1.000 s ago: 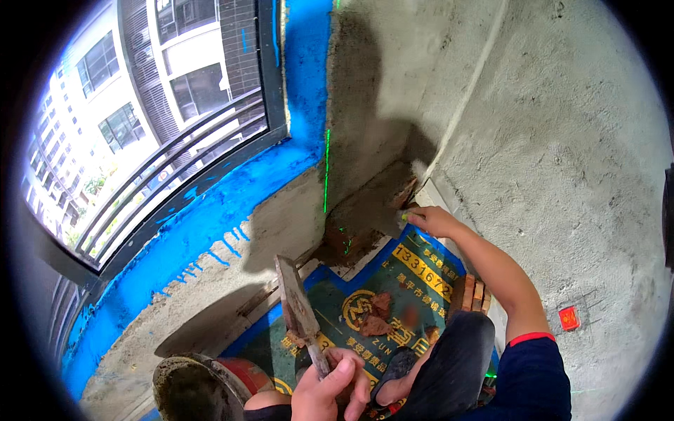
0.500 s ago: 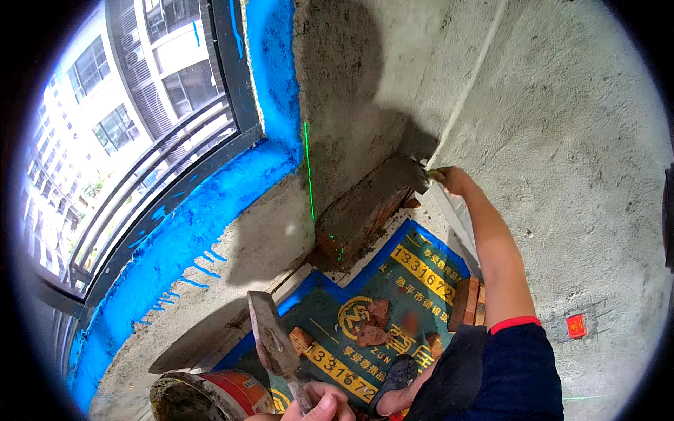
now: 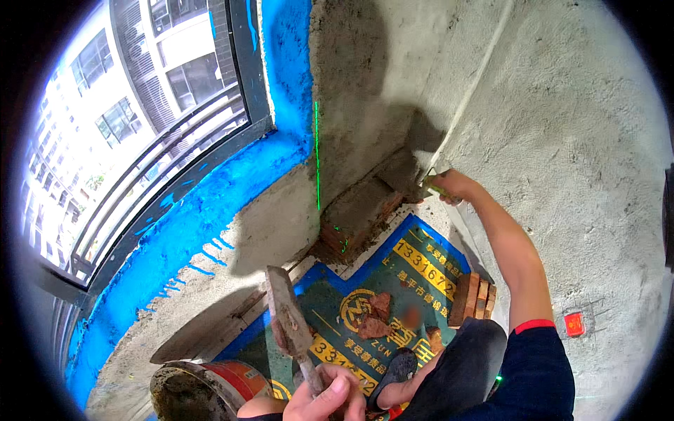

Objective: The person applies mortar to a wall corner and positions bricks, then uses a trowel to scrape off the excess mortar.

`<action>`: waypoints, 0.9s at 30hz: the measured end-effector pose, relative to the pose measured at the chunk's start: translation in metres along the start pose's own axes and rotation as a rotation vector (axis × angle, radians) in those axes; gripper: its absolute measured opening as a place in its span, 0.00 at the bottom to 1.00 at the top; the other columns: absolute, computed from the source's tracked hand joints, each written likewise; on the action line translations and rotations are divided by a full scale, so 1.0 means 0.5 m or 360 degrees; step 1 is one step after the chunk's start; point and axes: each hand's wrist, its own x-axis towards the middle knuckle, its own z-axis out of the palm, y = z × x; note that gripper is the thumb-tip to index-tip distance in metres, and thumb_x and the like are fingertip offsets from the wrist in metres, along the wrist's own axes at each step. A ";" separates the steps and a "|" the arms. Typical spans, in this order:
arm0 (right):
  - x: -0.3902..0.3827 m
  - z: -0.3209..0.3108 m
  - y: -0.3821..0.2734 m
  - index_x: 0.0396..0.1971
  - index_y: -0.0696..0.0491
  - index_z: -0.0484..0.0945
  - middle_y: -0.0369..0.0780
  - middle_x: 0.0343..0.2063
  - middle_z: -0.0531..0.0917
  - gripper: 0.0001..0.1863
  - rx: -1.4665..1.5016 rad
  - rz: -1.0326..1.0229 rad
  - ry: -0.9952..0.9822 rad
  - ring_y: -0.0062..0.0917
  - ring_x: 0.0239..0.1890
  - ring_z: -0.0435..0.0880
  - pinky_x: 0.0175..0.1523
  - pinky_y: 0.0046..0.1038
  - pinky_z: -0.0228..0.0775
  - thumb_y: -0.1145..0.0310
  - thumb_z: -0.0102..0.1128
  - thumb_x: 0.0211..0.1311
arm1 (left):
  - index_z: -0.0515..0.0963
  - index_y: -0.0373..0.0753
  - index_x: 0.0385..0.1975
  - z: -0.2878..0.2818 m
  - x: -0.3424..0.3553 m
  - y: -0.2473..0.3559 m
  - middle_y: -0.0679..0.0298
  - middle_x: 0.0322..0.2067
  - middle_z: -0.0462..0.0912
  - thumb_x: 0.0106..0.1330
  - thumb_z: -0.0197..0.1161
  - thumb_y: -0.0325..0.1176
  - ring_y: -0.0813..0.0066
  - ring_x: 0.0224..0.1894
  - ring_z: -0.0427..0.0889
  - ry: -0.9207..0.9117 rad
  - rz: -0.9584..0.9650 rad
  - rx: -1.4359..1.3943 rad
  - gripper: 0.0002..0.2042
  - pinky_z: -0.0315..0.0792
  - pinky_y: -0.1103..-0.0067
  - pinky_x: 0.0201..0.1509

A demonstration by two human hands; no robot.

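My left hand point(image 3: 328, 397), at the lower middle, is closed round the handle of a mortar-caked brick trowel point(image 3: 289, 316), its long flat blade pointing up and away. Farther off at the wall corner, my right hand point(image 3: 455, 186) grips a small trowel with a yellow-green handle point(image 3: 438, 191). Its blade stands by the corner end of a low brick ledge point(image 3: 358, 214), whose top is coated in wet grey mortar. Part of that blade is hard to make out against the wall.
A mortar-smeared bucket point(image 3: 235, 379) stands at lower left. Broken red brick pieces point(image 3: 375, 326) lie on the green floor mat point(image 3: 323, 295), and several bricks point(image 3: 472, 300) stand by the right wall. A blue-coated window edge point(image 3: 232, 182) borders the left. A red box point(image 3: 574, 325) sits in the wall.
The view has shifted a little. My right hand's trowel has turned at the corner end, and a step now shows in the ledge's mortar. My left hand still holds its trowel.
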 end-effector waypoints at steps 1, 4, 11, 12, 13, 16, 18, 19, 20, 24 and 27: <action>-0.014 0.031 -0.021 0.36 0.59 0.83 0.43 0.14 0.77 0.25 0.0016 -0.0048 -0.0030 0.27 0.12 0.73 0.20 0.34 0.66 0.50 0.49 0.71 | 0.69 0.40 0.39 -0.001 -0.004 -0.005 0.64 0.17 0.72 0.74 0.53 0.42 0.79 0.10 0.62 0.0021 0.0013 0.0005 0.11 0.62 0.80 0.18; -0.066 0.073 -0.013 0.48 0.59 0.78 0.43 0.20 0.79 0.25 0.0274 -0.0119 -0.0108 0.26 0.15 0.74 0.20 0.30 0.68 0.49 0.50 0.72 | 0.69 0.40 0.37 -0.002 -0.008 -0.022 0.64 0.16 0.72 0.74 0.54 0.43 0.79 0.10 0.62 -0.0061 -0.0005 0.0008 0.12 0.62 0.81 0.17; -0.208 0.239 -0.158 0.59 0.55 0.74 0.41 0.24 0.80 0.32 0.0126 -0.0225 -0.0267 0.26 0.21 0.78 0.27 0.29 0.73 0.43 0.49 0.70 | 0.70 0.34 0.41 -0.009 -0.030 -0.033 0.58 0.20 0.75 0.71 0.58 0.39 0.73 0.13 0.66 -0.0041 0.0072 0.0022 0.13 0.59 0.80 0.18; -0.240 0.236 -0.170 0.60 0.55 0.74 0.42 0.25 0.81 0.32 0.0043 -0.0238 -0.0258 0.28 0.22 0.79 0.29 0.31 0.74 0.43 0.48 0.70 | 0.70 0.36 0.39 -0.006 -0.034 -0.038 0.60 0.18 0.74 0.72 0.56 0.40 0.75 0.12 0.65 -0.0055 0.0106 0.0029 0.12 0.59 0.81 0.17; -0.213 0.242 -0.150 0.59 0.56 0.74 0.43 0.31 0.84 0.32 -0.0478 -0.0470 -0.0045 0.33 0.29 0.84 0.40 0.37 0.77 0.43 0.46 0.71 | 0.70 0.38 0.36 0.002 -0.038 -0.041 0.63 0.17 0.72 0.73 0.54 0.41 0.77 0.11 0.64 -0.0063 0.0143 0.0037 0.12 0.58 0.82 0.17; -0.132 0.214 -0.048 0.58 0.57 0.74 0.42 0.33 0.86 0.32 -0.0841 -0.0587 0.0529 0.37 0.35 0.85 0.50 0.41 0.74 0.44 0.45 0.71 | 0.70 0.38 0.37 0.008 -0.037 -0.045 0.63 0.17 0.71 0.74 0.53 0.40 0.77 0.11 0.63 -0.0096 0.0163 0.0036 0.11 0.57 0.80 0.16; -0.140 0.189 -0.075 0.57 0.58 0.75 0.44 0.27 0.84 0.31 -0.0677 -0.0293 0.0393 0.35 0.28 0.84 0.39 0.39 0.76 0.46 0.47 0.71 | 0.70 0.34 0.42 -0.012 -0.034 -0.045 0.58 0.18 0.74 0.73 0.55 0.38 0.74 0.11 0.64 -0.0112 0.0198 -0.0021 0.12 0.59 0.78 0.15; -0.153 0.178 -0.089 0.58 0.58 0.74 0.44 0.26 0.83 0.30 -0.0513 -0.0133 0.0251 0.34 0.25 0.83 0.35 0.37 0.76 0.46 0.48 0.72 | 0.70 0.35 0.42 -0.018 -0.035 -0.044 0.59 0.19 0.74 0.73 0.54 0.38 0.74 0.11 0.64 -0.0118 0.0229 -0.0039 0.11 0.59 0.78 0.15; -0.169 0.173 -0.106 0.58 0.59 0.74 0.44 0.24 0.83 0.30 -0.0348 0.0021 0.0105 0.32 0.22 0.82 0.31 0.35 0.76 0.47 0.49 0.72 | 0.70 0.35 0.42 -0.022 -0.038 -0.042 0.59 0.19 0.74 0.73 0.54 0.38 0.75 0.12 0.64 -0.0079 0.0262 -0.0023 0.12 0.59 0.79 0.16; -0.276 0.207 -0.137 0.59 0.58 0.73 0.37 0.20 0.77 0.30 0.0225 -0.0259 -0.0070 0.21 0.14 0.69 0.21 0.28 0.64 0.48 0.51 0.71 | 0.70 0.35 0.41 -0.032 -0.047 -0.028 0.59 0.20 0.75 0.73 0.54 0.38 0.75 0.13 0.65 -0.0026 0.0337 -0.0046 0.11 0.59 0.80 0.18; -0.306 0.203 -0.093 0.56 0.58 0.75 0.38 0.22 0.78 0.29 0.0627 -0.0209 0.0207 0.20 0.15 0.70 0.21 0.28 0.64 0.47 0.52 0.71 | 0.70 0.35 0.41 -0.033 -0.044 -0.030 0.58 0.19 0.74 0.73 0.53 0.38 0.74 0.12 0.64 -0.0140 0.0302 -0.0097 0.11 0.59 0.79 0.17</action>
